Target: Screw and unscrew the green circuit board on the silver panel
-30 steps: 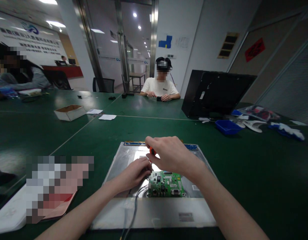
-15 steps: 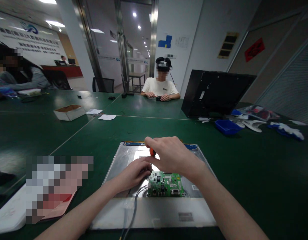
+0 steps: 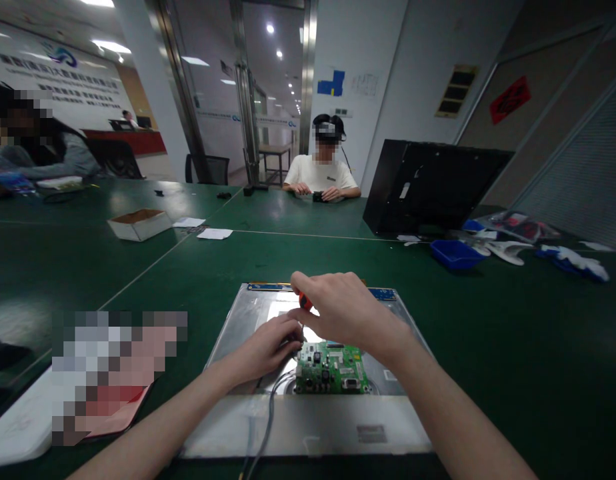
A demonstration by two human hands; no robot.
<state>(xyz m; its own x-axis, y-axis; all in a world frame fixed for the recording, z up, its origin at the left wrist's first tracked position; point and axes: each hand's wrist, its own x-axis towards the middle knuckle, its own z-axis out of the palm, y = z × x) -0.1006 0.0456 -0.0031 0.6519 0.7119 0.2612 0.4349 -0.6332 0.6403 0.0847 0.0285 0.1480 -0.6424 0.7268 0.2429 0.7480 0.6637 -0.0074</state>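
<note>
A green circuit board (image 3: 331, 368) lies on the silvery metal back of a flat display panel (image 3: 238, 327), flat on the table before me. My right hand (image 3: 335, 303) is closed round the red-and-black handle of a screwdriver (image 3: 305, 301), held upright over the board's far left corner. The tip is hidden. Low beside the shaft, my left hand (image 3: 281, 337) has its fingers curled together at that same corner; what they pinch, if anything, does not show. Grey cables (image 3: 271, 420) run from the board's left side toward me across the panel's pale near strip.
To my left lie a white object (image 3: 25, 427) and a pink one, partly blurred out. A white box (image 3: 139, 225) stands farther left. At the right are a black monitor housing (image 3: 433, 187), a blue tray (image 3: 455, 255) and gloves (image 3: 573, 260). A person (image 3: 321, 172) sits opposite.
My right hand and the screwdriver handle have shifted very slightly. My left hand, the board and the panel stay where they were.
</note>
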